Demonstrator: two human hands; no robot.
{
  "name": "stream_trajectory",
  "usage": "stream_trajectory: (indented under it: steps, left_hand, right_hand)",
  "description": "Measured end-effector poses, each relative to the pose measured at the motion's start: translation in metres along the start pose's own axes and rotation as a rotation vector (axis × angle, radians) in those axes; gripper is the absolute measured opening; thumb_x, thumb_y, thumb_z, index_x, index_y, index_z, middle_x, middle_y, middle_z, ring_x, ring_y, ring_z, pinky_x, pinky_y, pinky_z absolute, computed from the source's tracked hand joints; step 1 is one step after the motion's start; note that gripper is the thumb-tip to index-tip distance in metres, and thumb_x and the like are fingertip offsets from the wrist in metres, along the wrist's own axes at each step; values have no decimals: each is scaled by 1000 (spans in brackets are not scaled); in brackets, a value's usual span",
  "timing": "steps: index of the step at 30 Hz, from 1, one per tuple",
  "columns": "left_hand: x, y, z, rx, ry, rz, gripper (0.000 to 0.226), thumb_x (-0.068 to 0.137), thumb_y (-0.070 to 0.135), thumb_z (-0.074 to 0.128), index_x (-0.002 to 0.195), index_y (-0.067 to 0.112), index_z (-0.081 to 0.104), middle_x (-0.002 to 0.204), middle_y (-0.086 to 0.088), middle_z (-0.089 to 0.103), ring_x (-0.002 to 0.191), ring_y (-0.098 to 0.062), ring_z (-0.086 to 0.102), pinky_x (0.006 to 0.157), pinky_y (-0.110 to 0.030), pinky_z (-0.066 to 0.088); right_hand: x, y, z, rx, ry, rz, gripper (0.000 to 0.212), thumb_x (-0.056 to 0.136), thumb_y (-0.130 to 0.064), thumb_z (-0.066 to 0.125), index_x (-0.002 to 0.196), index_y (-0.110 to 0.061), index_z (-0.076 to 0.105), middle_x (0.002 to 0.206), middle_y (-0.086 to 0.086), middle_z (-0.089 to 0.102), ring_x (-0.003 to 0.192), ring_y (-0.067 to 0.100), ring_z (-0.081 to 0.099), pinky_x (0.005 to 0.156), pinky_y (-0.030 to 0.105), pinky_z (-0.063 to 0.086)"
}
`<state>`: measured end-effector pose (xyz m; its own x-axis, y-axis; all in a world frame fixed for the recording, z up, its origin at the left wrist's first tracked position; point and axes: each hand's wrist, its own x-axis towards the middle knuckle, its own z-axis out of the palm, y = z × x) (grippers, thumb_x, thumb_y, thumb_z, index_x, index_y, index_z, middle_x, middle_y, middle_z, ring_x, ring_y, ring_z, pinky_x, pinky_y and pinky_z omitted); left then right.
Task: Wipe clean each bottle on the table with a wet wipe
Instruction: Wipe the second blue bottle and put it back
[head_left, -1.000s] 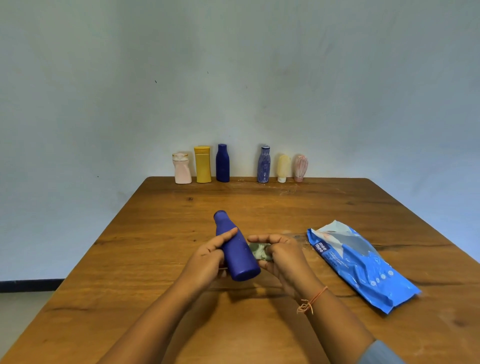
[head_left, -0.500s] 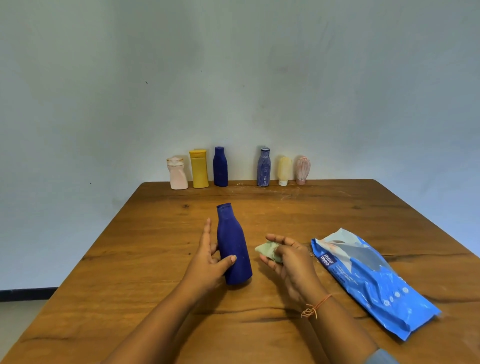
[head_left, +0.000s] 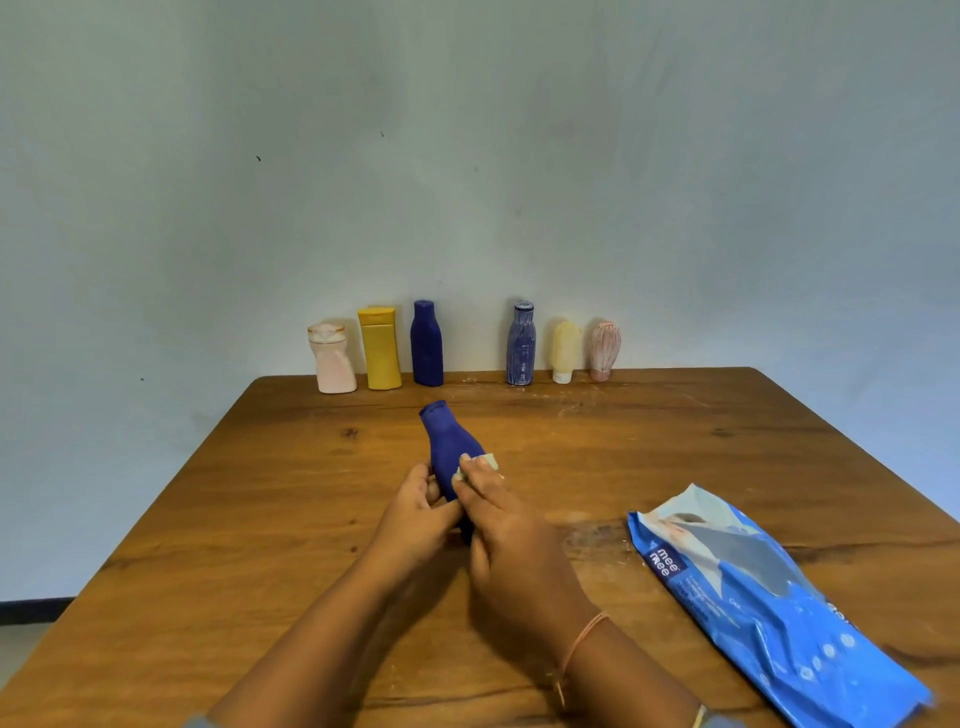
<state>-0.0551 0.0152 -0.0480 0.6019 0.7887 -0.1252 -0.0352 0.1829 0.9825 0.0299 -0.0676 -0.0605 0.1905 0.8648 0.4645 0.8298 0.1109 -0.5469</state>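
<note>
A dark blue bottle (head_left: 448, 441) stands upright on the wooden table (head_left: 260, 519), a little tilted, at the centre. My left hand (head_left: 415, 512) grips its lower body from the left. My right hand (head_left: 501, 525) presses a small pale green wet wipe (head_left: 485, 462) against the bottle's right side; most of the wipe is hidden under the fingers. The bottle's base is hidden behind both hands.
Along the table's far edge by the wall stand a pink bottle (head_left: 332, 358), a yellow bottle (head_left: 380, 347), a dark blue bottle (head_left: 426, 343), a streaked blue bottle (head_left: 520, 343), a cream tube (head_left: 564, 352) and a pink tube (head_left: 604, 349). A blue wipes pack (head_left: 769, 603) lies at the right.
The blue bottle went from tilted in the air to standing on the table. My right hand moved left and brought the wipe onto the bottle's side; my left hand closed round the bottle.
</note>
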Motion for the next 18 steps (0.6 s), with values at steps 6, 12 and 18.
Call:
stream_trajectory:
  steps: [6, 12, 18]
  left_hand:
    - [0, -8, -6, -128, 11, -2, 44, 84, -4, 58, 121, 16, 48, 109, -9, 69, 97, -29, 67, 68, -39, 55]
    - [6, -1, -14, -110, 71, 32, 39, 86, -3, 56, 116, 19, 44, 105, -8, 67, 88, -22, 68, 65, -37, 56]
    - [24, 7, -15, -46, 115, 69, 48, 81, 4, 65, 119, 21, 41, 114, -1, 58, 101, -23, 62, 76, -47, 56]
  right_hand:
    - [-15, 12, 5, -209, 3, -58, 55, 82, -8, 47, 137, -8, 42, 145, 4, 39, 136, 17, 33, 110, 27, 21]
    - [-19, 23, -11, -17, 17, 197, 52, 90, -3, 42, 140, -18, 39, 147, -5, 35, 132, -2, 30, 98, -4, 6]
    - [8, 36, -19, 942, 377, 830, 37, 90, 7, 44, 115, -13, 62, 110, 6, 65, 92, 16, 65, 72, 24, 55]
